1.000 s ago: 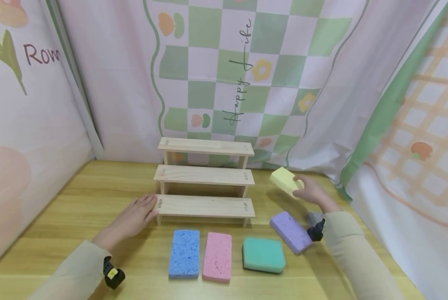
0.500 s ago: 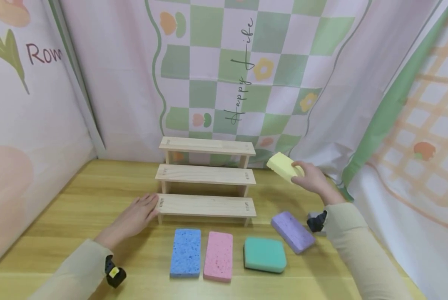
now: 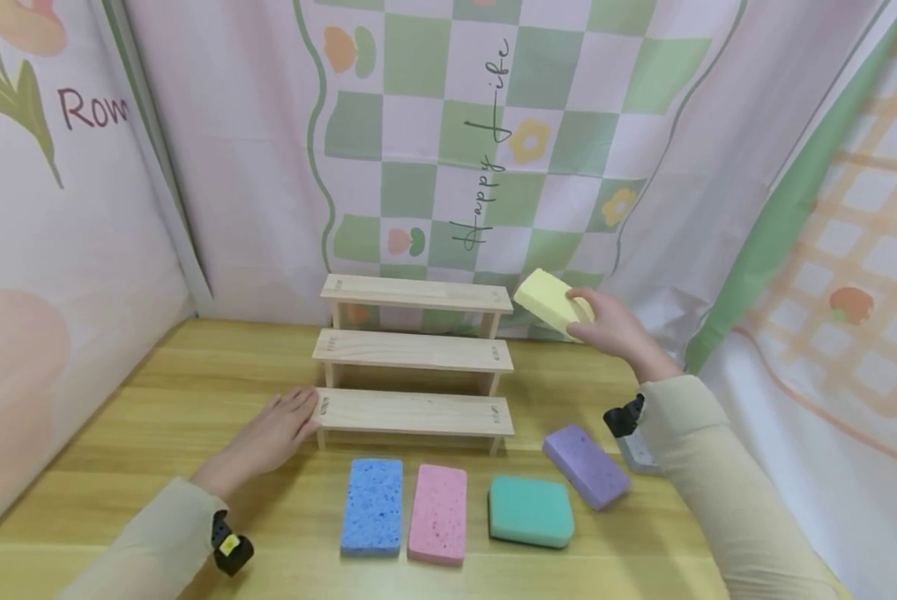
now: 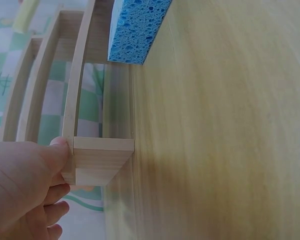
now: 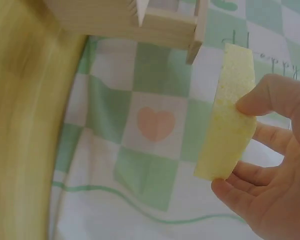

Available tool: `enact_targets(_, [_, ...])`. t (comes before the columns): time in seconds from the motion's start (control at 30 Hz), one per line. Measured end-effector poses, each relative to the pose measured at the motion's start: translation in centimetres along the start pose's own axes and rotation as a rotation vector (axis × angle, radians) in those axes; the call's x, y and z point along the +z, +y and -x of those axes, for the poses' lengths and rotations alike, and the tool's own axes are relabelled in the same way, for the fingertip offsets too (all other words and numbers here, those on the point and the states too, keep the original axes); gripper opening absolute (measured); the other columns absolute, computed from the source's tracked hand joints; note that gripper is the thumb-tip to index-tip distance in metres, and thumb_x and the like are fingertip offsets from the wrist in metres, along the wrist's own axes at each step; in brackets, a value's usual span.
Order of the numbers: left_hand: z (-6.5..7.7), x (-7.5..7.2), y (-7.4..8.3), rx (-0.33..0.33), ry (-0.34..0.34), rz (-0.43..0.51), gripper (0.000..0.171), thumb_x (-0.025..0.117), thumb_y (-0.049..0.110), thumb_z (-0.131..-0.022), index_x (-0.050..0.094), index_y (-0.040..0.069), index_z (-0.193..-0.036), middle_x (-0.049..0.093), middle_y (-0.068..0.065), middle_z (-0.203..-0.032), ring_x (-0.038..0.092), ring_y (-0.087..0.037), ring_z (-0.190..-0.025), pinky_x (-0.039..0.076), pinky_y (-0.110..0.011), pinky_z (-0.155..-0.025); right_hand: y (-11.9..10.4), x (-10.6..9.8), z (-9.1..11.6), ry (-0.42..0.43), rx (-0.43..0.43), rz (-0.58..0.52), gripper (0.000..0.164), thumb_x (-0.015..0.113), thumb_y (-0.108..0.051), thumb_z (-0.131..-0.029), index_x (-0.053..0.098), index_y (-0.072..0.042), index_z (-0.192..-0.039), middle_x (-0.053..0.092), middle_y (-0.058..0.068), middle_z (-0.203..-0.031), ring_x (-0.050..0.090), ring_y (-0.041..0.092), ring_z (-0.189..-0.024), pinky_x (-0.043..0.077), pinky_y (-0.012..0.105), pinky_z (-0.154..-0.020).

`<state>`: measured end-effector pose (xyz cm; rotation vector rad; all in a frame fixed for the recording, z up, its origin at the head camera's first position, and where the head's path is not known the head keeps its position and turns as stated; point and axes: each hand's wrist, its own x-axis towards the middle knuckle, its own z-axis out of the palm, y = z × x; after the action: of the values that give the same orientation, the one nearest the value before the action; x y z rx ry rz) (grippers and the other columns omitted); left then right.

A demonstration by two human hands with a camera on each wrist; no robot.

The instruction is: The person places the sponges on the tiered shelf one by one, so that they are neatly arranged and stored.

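My right hand point(image 3: 606, 321) pinches a pale yellow sponge point(image 3: 544, 298) between thumb and fingers, in the air just right of the top tier of a three-tier wooden shelf point(image 3: 414, 410). Up close in the right wrist view, the sponge point(image 5: 229, 115) stands on edge, thumb on its near face. My left hand point(image 3: 264, 433) holds the left end of the lowest tier; the left wrist view has the thumb on the board's edge point(image 4: 72, 115) and fingers bent by its end. Before the shelf lie a blue sponge point(image 3: 372, 506), a pink sponge point(image 3: 438, 512) and a green sponge point(image 3: 531, 510).
A purple sponge point(image 3: 587, 465) lies slanted at the right, beside a grey block point(image 3: 638, 454) partly covered by the right forearm. Behind the shelf hangs a checked curtain point(image 3: 411, 125); patterned cloth also closes off both sides of the wooden table point(image 3: 193, 375).
My right hand has lifted the yellow sponge up and to the left, toward the top tier. The left hand stays at the shelf's end.
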<state>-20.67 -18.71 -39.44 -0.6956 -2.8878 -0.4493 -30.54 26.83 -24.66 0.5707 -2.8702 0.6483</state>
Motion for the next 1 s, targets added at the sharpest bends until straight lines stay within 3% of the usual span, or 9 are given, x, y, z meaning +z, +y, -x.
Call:
enact_targets(0.13, [0.0, 0.1, -0.1, 0.002, -0.004, -0.006, 0.049, 0.044, 0.019, -0.099, 0.035, -0.014, -0.134, 0.032, -0.028, -0.139, 0.029, -0.044, -0.127, 0.02, -0.056, -0.104, -1.3, 0.0, -1.0, 0.011, -0.014, 0.017, 0.056, 0.057, -0.008, -0.08, 0.041, 0.005, -0.132, 0.04, 0.028, -0.133, 0.036, 0.043, -0.12, 0.031, 0.058, -0.096])
enact_targets(0.33, [0.0, 0.1, -0.2, 0.008, 0.001, -0.012, 0.049, 0.045, 0.019, -0.098, 0.037, -0.014, -0.133, 0.033, -0.028, -0.138, 0.03, -0.044, -0.127, 0.021, -0.056, -0.104, -4.2, -0.3, -2.8, 0.016, -0.028, 0.023, 0.058, 0.059, -0.009, -0.08, 0.041, 0.001, -0.134, 0.042, 0.026, -0.131, 0.044, 0.037, -0.107, 0.038, 0.054, -0.086])
enact_targets(0.67, [-0.1, 0.3, -0.4, 0.002, 0.0, -0.027, 0.049, 0.044, 0.02, -0.098, 0.036, -0.014, -0.133, 0.033, -0.028, -0.139, 0.03, -0.044, -0.127, 0.021, -0.055, -0.104, -8.5, 0.0, -5.3, -0.002, -0.102, 0.03, 0.058, 0.061, -0.01, -0.078, 0.044, -0.002, -0.133, 0.044, 0.021, -0.13, 0.043, 0.034, -0.111, 0.038, 0.051, -0.088])
enact_targets(1.0, [-0.2, 0.1, -0.3, -0.002, -0.013, -0.03, 0.049, 0.045, 0.019, -0.098, 0.036, -0.014, -0.133, 0.033, -0.028, -0.139, 0.03, -0.044, -0.127, 0.021, -0.056, -0.104, -11.2, 1.6, -8.0, -0.004, -0.173, 0.034, 0.057, 0.064, -0.011, -0.078, 0.046, -0.003, -0.132, 0.043, 0.018, -0.133, 0.037, 0.033, -0.121, 0.032, 0.048, -0.099])
